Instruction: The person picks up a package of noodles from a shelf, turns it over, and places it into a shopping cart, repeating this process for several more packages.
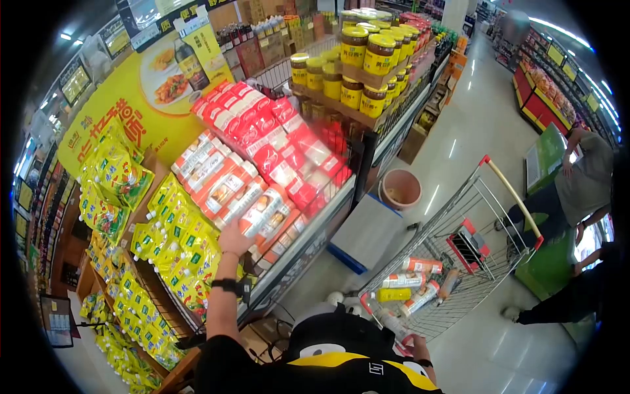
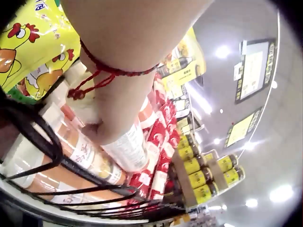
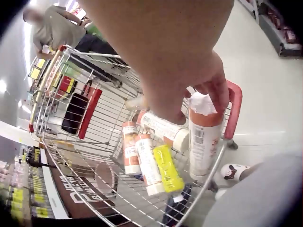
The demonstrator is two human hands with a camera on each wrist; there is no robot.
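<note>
One orange-white roll [image 3: 205, 142], crumpled white top [image 3: 202, 104], right fingers [image 3: 218, 91] around it

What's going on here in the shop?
A person is handling cylindrical packs. Their left hand is at a white-labelled pack among stacked packs; its fingers are partly hidden. Their right hand grips the top of an upright orange-and-white pack in the shopping cart, where similar packs and a yellow container lie.

Your shelf pack [image 2: 127, 147], a white printed cylinder, lies on its side among matching orange-and-white ones on the display [image 1: 315, 226]. Your cart pack [image 3: 204, 142], white with orange bands and a crumpled white end, sits inside the cart [image 1: 517, 200], beside its red corner [image 3: 233, 111].
</note>
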